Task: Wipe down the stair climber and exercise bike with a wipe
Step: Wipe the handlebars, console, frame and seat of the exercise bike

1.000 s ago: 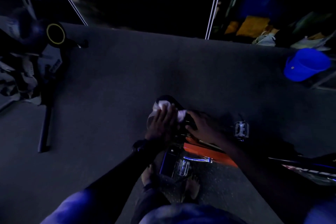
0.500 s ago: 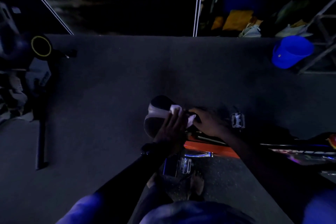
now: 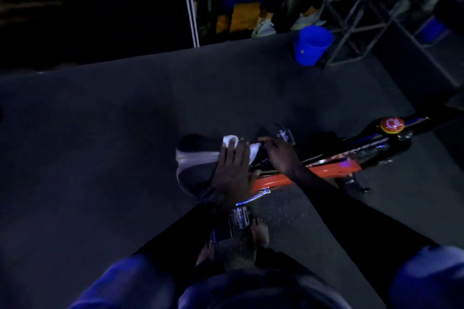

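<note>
While the left hand [image 3: 232,165] presses the wipe [image 3: 229,140] flat on the bike [image 3: 326,170] seat [image 3: 195,158], fingers straight, the seat is being cleaned; next it should sweep toward the frame; the right hand [image 3: 278,155], fingers curled, grips the seat's nose.

The floor [image 3: 105,133] is dark grey and looks like carpet. My exercise bike [image 3: 313,170] stands on it, with its orange bar running off to the right. My two bare feet [image 3: 259,231] stand on the floor next to the bike's near pedal. A blue bucket [image 3: 312,45] sits on the floor far from me. Just beside the bucket, a metal rack [image 3: 371,15] stands on the floor too.
</note>
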### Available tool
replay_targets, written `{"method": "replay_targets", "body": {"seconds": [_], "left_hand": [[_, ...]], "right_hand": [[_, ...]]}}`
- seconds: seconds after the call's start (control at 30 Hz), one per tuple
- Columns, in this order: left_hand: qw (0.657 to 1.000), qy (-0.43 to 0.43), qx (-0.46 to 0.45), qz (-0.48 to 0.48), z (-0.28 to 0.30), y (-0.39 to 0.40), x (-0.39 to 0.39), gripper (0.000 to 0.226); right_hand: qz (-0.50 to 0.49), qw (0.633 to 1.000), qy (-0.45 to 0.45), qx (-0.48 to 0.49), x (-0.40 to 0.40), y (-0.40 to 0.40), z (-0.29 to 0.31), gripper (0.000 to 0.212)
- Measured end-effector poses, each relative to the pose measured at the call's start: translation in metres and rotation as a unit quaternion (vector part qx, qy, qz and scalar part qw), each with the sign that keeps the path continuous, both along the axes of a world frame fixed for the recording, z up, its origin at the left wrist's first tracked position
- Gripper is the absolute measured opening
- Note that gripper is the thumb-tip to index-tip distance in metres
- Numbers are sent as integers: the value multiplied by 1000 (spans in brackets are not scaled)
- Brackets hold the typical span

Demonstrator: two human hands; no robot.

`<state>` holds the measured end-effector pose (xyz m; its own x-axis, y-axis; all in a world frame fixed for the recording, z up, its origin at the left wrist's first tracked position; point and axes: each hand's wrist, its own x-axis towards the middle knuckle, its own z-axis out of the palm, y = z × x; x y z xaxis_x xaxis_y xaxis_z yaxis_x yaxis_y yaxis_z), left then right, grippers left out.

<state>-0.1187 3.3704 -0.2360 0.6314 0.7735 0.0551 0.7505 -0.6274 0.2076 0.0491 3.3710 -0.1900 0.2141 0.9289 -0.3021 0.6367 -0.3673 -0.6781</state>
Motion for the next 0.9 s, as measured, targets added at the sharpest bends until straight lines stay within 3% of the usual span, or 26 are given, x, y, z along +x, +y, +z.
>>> {"method": "replay_targets", "body": {"seconds": [0.1,0.2,0.3,0.4,0.53,0.7,0.8,0.9], "left_hand": [[999,-33,-33,-9,9,0,35,66],[997,-29,-11,-65,10,-2,45,62],[993,-24,35,-109,6,6,22,58],[997,-3,50,-65,0,21,-4,58],[992,34,36,115,5,12,34,60],[987,18,20,161,6,-13,109,50],[984,21,37,175,10,-22,91,53],[964,29,12,263,3,-38,54,66]], "right_hand": [[-68,994,84,-5,3,-6,2,35],[-136,978,156,14,9,-5,6,34],[-133,965,224,9,18,0,4,35],[-140,950,274,-61,32,18,0,35],[-40,961,245,-118,48,42,-5,32],[88,958,238,-137,72,45,-5,29],[141,943,247,-171,73,47,-3,24],[209,944,180,-179,62,51,-5,24]]}}
